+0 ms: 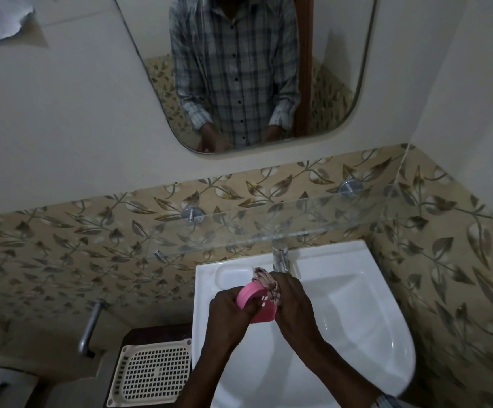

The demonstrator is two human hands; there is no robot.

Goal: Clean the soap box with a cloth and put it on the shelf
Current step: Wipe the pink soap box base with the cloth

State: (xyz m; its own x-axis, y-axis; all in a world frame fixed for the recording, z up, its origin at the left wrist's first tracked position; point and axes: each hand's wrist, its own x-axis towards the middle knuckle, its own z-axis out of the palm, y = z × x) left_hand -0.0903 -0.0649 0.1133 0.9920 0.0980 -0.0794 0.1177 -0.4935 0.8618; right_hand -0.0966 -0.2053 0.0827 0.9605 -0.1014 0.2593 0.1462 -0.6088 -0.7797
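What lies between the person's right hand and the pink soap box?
In the head view, a bunched patterned cloth lies there, held in the right hand against the soap box.

I see the basin (357,304) at lower right, set against the back wall in the corner where the right wall meets it. Its tap (280,257) stands at the back rim, with a soap recess (233,275) just to its left. A shelf (269,222) runs along the back wall above the tap, and the mirror (333,54) hangs higher still. Both hands are over the basin's left part, in front of the tap. The left hand (230,310) grips the soap box (249,294). The right hand (295,301), just beside it, holds the cloth (269,282) against the box's far right edge. Left of the basin a perforated tray (154,372) lies on a low stand (157,332), and a spout (90,328) juts from the wall to the tray's left.
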